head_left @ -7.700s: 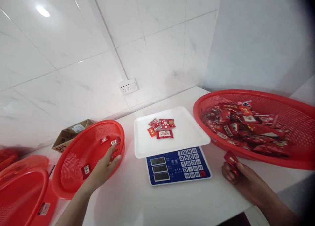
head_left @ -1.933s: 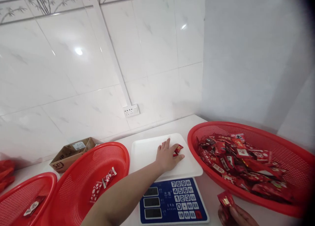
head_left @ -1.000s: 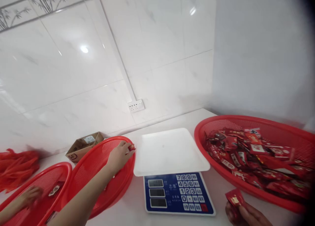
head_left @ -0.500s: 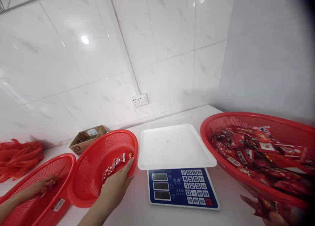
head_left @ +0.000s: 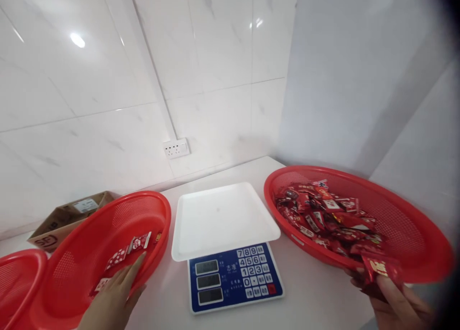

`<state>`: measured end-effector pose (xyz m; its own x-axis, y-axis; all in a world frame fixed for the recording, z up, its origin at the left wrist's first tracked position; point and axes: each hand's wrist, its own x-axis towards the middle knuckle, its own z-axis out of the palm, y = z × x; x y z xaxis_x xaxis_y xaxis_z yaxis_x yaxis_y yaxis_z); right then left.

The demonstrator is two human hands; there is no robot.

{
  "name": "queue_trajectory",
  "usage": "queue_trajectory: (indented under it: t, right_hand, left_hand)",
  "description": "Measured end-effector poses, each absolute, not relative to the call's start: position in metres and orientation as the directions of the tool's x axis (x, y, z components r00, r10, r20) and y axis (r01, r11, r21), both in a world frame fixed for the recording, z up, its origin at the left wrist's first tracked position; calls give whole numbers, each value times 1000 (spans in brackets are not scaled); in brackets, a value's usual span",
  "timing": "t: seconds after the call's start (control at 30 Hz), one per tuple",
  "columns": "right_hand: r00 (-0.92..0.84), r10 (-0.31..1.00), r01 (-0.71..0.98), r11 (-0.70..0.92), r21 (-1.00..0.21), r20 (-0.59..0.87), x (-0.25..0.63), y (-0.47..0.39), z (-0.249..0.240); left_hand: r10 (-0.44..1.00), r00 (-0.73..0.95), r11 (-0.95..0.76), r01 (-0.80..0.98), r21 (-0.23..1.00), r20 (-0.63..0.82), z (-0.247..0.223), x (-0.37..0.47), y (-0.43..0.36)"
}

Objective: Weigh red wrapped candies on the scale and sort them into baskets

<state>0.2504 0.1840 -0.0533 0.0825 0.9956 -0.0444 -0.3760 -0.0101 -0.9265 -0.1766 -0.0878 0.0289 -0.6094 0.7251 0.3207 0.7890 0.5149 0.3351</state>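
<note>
My left hand [head_left: 113, 296] rests at the near right rim of the middle red basket [head_left: 64, 267], its fingers extended and a little apart. Inside that basket lie a few red candy packets [head_left: 140, 241]. My right hand [head_left: 398, 299] holds a shiny red candy packet [head_left: 381, 267] between thumb and fingers, at the near rim of the right red basket [head_left: 413, 224]. A heap of red wrapped candies [head_left: 323, 215] fills part of that right basket.
Between the baskets stands a scale with a white tray [head_left: 224, 219] and a blue keypad panel [head_left: 235, 277]. Another red basket [head_left: 34, 258] is cut off at the left. A cardboard box [head_left: 68, 217] sits behind, near the wall socket [head_left: 176, 148].
The view has swung right, so things appear farther left. My right hand has come up with the packet, now plainly visible. The other person's hand at the left has left the view.
</note>
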Motion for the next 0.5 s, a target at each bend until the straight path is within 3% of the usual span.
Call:
queue_trajectory:
  t: [0.17, 0.27, 0.37, 0.43, 0.5]
  right_hand:
    - [126, 990, -345, -12, -939, -59, 257, 183, -36]
    - [35, 992, -208, -110, -972, -120, 255, 176, -30]
    - [-173, 968, 77, -173, -982, -184, 239, 166, -16]
    - [-297, 938, 193, -121, -974, -176, 219, 161, 0]
    - [-345, 934, 203, -21, -979, -92, 192, 159, 18]
  left_hand:
    - [799, -500, 467, 866, 181, 334, 37, -168, -66]
    - [784, -434, 363, 900, 239, 443, 50, -148, -47]
    - [762, -423, 287, 900, 329, 491, 67, -125, -28]
    - [756, -405, 229, 899, 372, 514, 78, -110, -15]
    - [763, -369, 161, 903, 397, 530, 89, -98, -2]
